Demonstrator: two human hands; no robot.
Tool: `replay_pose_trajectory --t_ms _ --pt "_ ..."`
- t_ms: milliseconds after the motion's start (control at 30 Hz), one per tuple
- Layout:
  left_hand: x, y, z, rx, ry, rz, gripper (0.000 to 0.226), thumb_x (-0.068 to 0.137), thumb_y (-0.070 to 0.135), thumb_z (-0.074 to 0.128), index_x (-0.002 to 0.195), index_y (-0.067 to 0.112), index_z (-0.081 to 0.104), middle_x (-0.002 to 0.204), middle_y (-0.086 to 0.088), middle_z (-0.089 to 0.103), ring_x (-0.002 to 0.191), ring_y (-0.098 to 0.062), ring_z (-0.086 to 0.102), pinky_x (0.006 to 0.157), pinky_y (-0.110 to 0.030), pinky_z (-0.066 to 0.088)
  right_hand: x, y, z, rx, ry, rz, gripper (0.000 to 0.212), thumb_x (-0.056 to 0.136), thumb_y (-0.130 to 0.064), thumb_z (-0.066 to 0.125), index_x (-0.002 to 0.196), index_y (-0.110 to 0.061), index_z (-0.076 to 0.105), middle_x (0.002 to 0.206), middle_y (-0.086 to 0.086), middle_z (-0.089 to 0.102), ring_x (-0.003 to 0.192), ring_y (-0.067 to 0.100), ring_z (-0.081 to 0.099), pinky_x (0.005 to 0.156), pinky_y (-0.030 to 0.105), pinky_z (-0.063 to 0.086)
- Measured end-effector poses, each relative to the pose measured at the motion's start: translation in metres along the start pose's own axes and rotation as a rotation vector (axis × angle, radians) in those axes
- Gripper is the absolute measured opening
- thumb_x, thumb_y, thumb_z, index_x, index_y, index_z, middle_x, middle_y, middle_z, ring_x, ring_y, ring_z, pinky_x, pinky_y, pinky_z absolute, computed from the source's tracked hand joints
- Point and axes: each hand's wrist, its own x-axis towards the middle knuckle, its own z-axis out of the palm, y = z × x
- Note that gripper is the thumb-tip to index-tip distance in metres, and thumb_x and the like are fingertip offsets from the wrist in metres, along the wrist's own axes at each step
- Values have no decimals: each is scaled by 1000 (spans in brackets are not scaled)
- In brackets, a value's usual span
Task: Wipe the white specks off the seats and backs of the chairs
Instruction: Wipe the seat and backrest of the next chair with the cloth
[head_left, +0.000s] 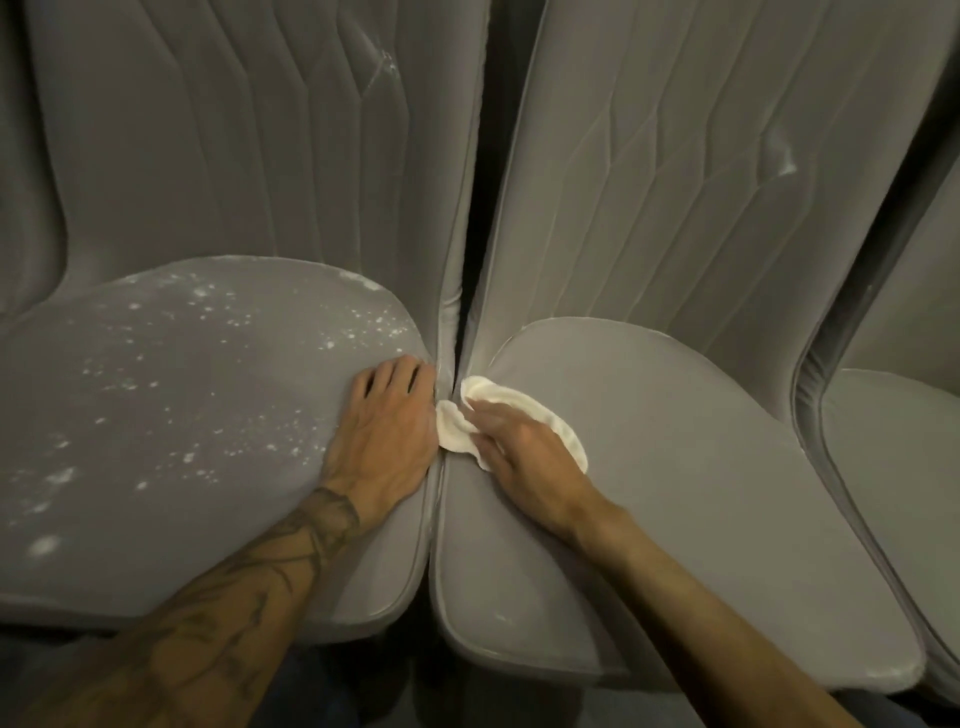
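Two grey, fabric-covered chairs stand side by side, with only a narrow dark gap between them. The rounded grey seat of the left chair (182, 415) is scattered with white specks (223, 312) over most of its surface, thickest near the rear edge and toward the left side. The pleated grey back of the left chair (234, 130) carries a faint white smear (382, 67) high on its right side.

The left hand (387, 441) rests palm down on the right edge of that seat, just beside the gap. Its fingers (395, 376) are spread and only slightly bent, and they hold nothing. The forearm behind it is tattooed.

The right hand (524, 457) lies on the left edge of the smooth grey seat of the right chair (675, 467). It presses a soft white folded cloth (519, 397) flat against the fabric. Its fingers (485, 415) are stretched out over the cloth rather than curled round it. One bunched end of the cloth reaches into the gap, close to the left hand.

This right seat looks nearly free of specks, apart from a small white fleck (501, 617) near its front and some white residue (893, 673) at its front right corner. The pleated grey back of the right chair (675, 156) shows one white patch (784, 156) toward its right side. Part of a third grey chair (893, 467) shows at the far right.
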Motion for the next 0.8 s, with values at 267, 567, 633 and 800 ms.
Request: replay_pose_trajectory --t_ms 267,567,633,800 --pt "2 -5 -3 -130 18 -12 27 102 16 43 125 14 58 121 -6 57 112 -28 54 99 -42 40 -28 -14 5 26 -53 -96 35 103 -17 49 138 -15 58 138 1 60 128 14 53 110 10 27" --pt "0 -5 -1 -85 -22 4 41 98 23 48 138 14 50 133 -6 53 121 -27 50 104 -39 38 -17 -30 -4 122 32 -35 28 103 -16 51 127 -11 65 128 -2 65 121 4 57 107 6 29" --pt "1 -4 -1 -105 15 -16 35 101 21 42 134 15 53 128 -5 54 116 -26 51 102 -40 39 -61 -37 -1 133 -16 -88 31 104 -22 51 133 -17 62 133 -6 63 123 -1 54 109 7 27" --pt "-1 -5 1 -113 58 10 32 100 18 39 128 16 54 122 -4 54 110 -24 51 99 -40 40 -81 -31 -3 14 -12 -76 36 103 -21 52 139 -18 58 145 -1 56 136 10 48 117 14 23"
